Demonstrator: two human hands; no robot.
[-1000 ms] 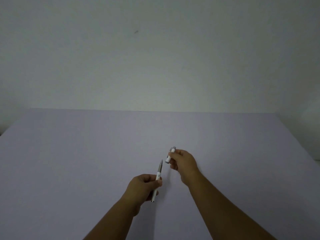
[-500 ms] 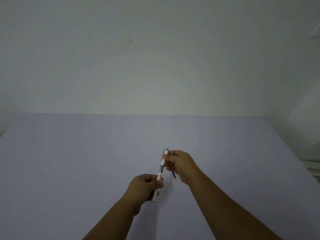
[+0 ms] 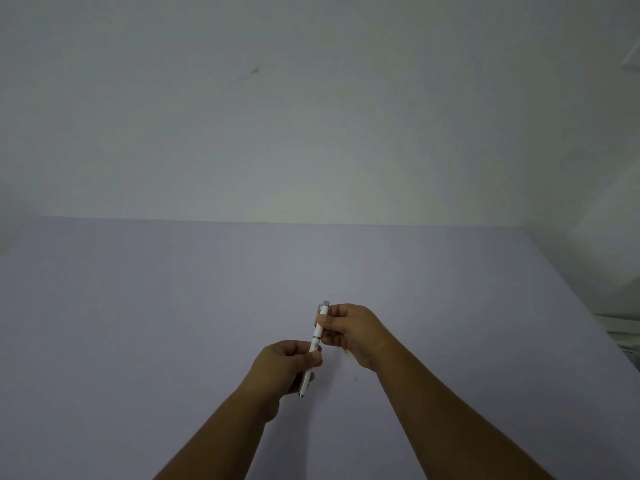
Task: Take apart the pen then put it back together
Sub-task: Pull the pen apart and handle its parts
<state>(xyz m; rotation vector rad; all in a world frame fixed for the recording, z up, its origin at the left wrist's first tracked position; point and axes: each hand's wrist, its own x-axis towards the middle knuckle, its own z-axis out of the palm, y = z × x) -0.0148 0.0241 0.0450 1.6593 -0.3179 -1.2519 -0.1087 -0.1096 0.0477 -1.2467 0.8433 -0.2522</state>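
A white pen (image 3: 317, 330) with a silver band is held upright-tilted above the lilac table (image 3: 138, 323). My left hand (image 3: 284, 370) grips its lower barrel, whose tip pokes out below the fist. My right hand (image 3: 349, 332) pinches the upper half with the clip and grey button end. The two halves meet at the silver band. A thin pale refill (image 3: 350, 363) with a yellowish end lies on the table under my right wrist, partly hidden.
The table runs back to a plain pale wall (image 3: 311, 116). Its right edge falls off near a pale object (image 3: 623, 336) at the far right.
My right hand brought the upper half down onto the lower barrel; the two separate pieces now sit joined in one line. The left hand stayed in place.
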